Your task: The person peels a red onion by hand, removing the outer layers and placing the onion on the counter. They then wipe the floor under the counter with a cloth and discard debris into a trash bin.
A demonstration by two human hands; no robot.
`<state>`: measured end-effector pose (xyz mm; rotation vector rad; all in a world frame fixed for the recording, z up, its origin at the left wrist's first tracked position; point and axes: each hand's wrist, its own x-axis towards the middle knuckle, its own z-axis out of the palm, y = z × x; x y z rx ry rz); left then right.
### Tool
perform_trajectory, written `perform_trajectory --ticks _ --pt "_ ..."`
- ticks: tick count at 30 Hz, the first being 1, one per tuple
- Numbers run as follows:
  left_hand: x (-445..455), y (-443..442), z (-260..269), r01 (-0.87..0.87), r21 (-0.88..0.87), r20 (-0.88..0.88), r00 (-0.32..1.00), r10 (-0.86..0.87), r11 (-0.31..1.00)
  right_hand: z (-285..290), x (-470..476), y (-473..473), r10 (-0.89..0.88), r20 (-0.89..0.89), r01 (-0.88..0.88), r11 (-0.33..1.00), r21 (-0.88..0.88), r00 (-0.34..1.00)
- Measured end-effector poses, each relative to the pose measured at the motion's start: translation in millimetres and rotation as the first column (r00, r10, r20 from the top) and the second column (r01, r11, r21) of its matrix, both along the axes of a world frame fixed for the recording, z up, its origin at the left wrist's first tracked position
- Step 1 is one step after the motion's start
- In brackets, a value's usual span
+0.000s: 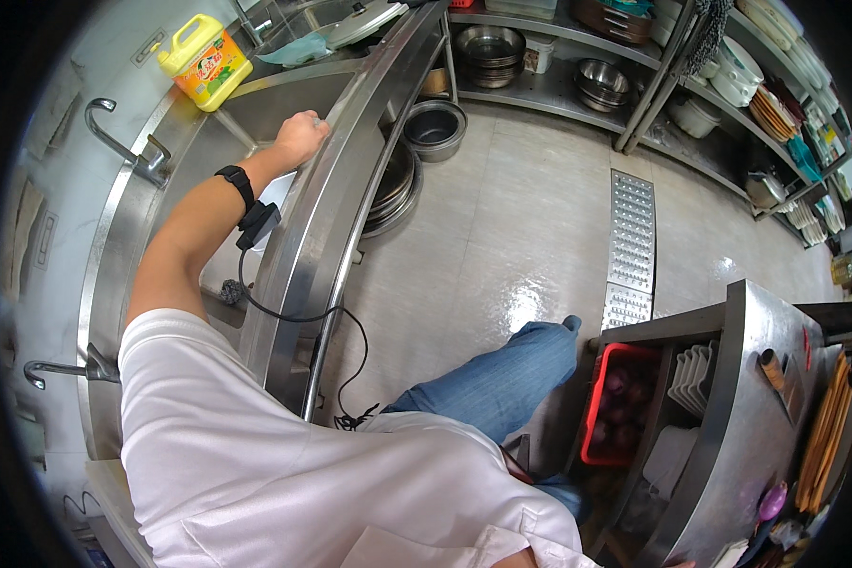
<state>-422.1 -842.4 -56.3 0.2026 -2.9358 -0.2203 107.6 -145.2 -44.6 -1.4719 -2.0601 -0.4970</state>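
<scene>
My left hand [302, 138] is closed at the front rim of a stainless steel sink [255, 106], with a small greyish thing [317, 122] showing at its fingers. Too little of that thing shows to name it. Around the wrist runs a black strap with a small cabled device [258, 224]. Beneath the forearm, a white item [277, 195] is partly visible in the sink. A dark wire scourer [231, 291] lies nearer my body. At the bottom edge, a sliver of skin, apparently my right hand [681, 565], shows by the steel table; its fingers are mostly cut off.
Behind the sink stand a faucet [124, 149] and a yellow detergent jug [206, 64]. A pot lid [362, 21] rests at the far end. Stacked pans [394, 192] sit under the counter. To the right, a steel table [724, 426] holds a cleaver [781, 383]; a red basket [596, 369] is below.
</scene>
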Motion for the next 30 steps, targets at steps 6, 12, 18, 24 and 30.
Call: perform_trajectory --ticks 6,12,18,24,30 --pt "-3.6 -3.2 -2.6 -0.024 -0.050 0.026 0.999 0.025 0.998 -1.3 3.4 2.5 0.010 -0.010 -0.010 1.000 0.005 1.000" --pt "-4.5 -25.0 23.3 -0.095 0.509 0.285 0.956 -0.064 0.856 -8.8 13.7 12.9 0.046 -0.022 -0.045 0.998 0.044 0.999" --pt "5.0 -26.1 90.8 -0.241 -0.235 -0.090 0.970 0.225 0.942 -14.2 20.3 18.7 0.096 -0.033 -0.092 0.991 0.094 0.995" --pt "13.9 38.9 110.2 -0.073 -0.166 -0.339 0.941 0.013 0.983 -20.3 24.4 21.3 0.169 -0.034 -0.159 0.966 0.202 0.985" --pt "2.2 82.7 64.9 0.589 -0.358 0.041 0.785 -0.618 0.725 -26.9 32.1 29.5 0.137 0.026 -0.139 0.952 0.273 0.990"
